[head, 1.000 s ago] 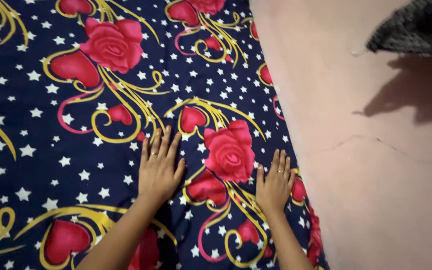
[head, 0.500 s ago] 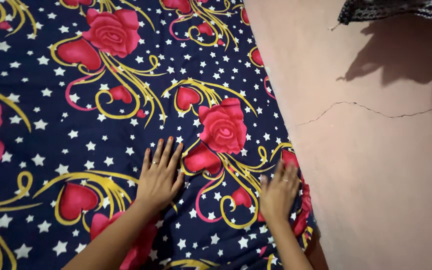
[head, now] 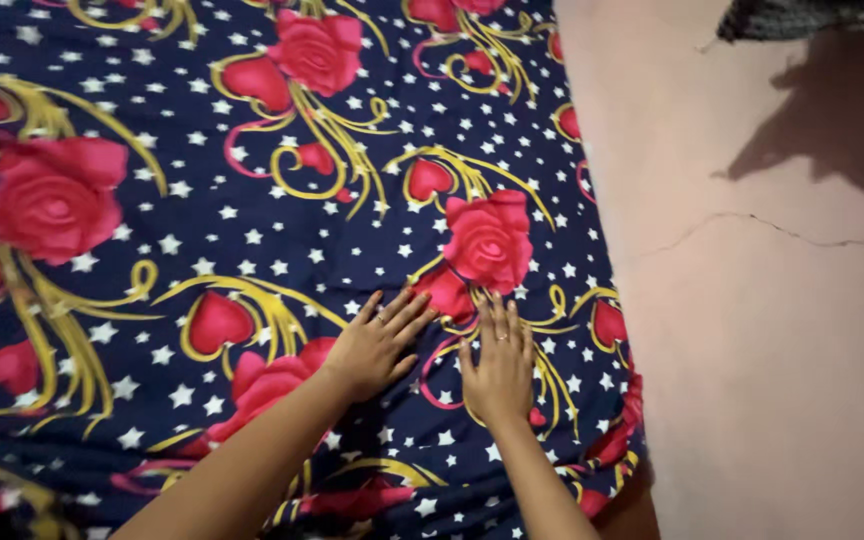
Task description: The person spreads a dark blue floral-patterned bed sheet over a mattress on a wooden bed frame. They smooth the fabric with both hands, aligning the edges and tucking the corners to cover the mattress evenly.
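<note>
Left hand [head: 377, 348] lies flat on the bedsheet [head: 252, 240], palm down, fingers spread and pointing to the upper right; grip open, nothing clasped. A ring shows on one finger. Right hand [head: 499, 365] just beside it, also flat and open, fingers together and pointing up the frame, a ring on one finger too. The two hands sit near each other, not quite touching, in the lower middle of the frame.

The bedsheet is dark navy, printed with white stars, red roses, red hearts and yellow scrolls. It is spread out and fills the left and centre of the frame; its right edge runs slantwise from top centre down to the lower right. Both hands press close to that edge.

Judgement on handling: thin, soft, limp cloth, light, likely to slide and wrinkle under the palms rather than hold shape. Not fragile. Best taken at the edge or lower right corner, pinched between fingers and thumb.

Right of the cloth: bare pink floor [head: 772, 350] with a thin crack [head: 782, 232]. A dark knitted fabric [head: 812, 18] shows at upper right, casting a shadow below.
</note>
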